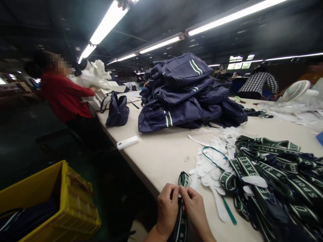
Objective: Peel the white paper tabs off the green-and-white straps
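Both of my hands meet at the table's near edge around a dark green strap (181, 218) with white lettering. My left hand (168, 206) pinches it from the left, and my right hand (194, 205) grips it from the right, fingertips nearly touching. A loop of the strap stands up beyond my fingers, while its lower length hangs toward me. A small white bit shows at the fingertips, too small to name. Just right of my hands lie white paper-like pieces (209, 168) and a large heap of similar lettered straps (272, 174).
A pile of navy bags (176, 94) stands mid-table, with a small navy bag (117, 111) and a white device (127, 143) to its left. A yellow crate (78, 205) sits at lower left. A person in red (65, 95) handles white material; a fan (296, 90) stands far right.
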The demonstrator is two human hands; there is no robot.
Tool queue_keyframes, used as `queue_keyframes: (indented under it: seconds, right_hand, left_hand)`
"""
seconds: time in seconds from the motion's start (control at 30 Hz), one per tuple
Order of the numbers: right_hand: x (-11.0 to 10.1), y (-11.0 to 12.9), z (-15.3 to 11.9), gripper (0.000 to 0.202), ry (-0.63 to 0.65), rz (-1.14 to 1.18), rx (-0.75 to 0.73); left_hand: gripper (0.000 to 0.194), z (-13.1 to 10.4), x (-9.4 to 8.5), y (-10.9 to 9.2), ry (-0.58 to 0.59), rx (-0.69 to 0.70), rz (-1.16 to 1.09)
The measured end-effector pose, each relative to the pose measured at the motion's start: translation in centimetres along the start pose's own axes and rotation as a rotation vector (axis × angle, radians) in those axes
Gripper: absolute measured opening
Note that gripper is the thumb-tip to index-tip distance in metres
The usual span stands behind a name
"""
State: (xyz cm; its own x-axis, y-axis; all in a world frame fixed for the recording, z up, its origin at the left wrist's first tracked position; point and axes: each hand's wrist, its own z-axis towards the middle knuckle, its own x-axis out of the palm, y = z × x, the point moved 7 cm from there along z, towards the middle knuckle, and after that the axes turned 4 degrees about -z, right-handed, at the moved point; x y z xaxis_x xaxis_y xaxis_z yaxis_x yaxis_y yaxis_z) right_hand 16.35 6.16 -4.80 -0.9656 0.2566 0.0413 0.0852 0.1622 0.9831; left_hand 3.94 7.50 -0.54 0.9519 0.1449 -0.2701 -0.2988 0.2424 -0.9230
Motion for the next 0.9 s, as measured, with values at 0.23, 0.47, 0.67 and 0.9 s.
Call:
queue_keyframes:
  seconds: [0.23, 0.47, 0.67, 0.9]
  right_hand:
    - [-0.2, 2.7, -1.7, 0.036, -0.151, -0.311, -0.226]
    - [-0.8, 1.3, -0.8, 0.039, -0.097, -0.16, -0.099]
    - [-1.4, 1.5, -0.9, 0.038, -0.079, 0.068, -0.024]
    - [-1.6, 1.8, -2.7, 0.059, 0.043, 0.353, 0.046]
  left_hand:
    - [0.033, 0.6, -1.5, 0.9, -0.175, -0.254, -0.181]
    - [0.044, 0.7, 0.3, 1.8, -0.053, -0.479, -0.551]
    - [0.045, 1.1, 1.0, -0.9, 0.107, -0.46, -0.674]
    - [0.051, 1.2, 2.0, -1.1, 0.05, -0.473, -0.509]
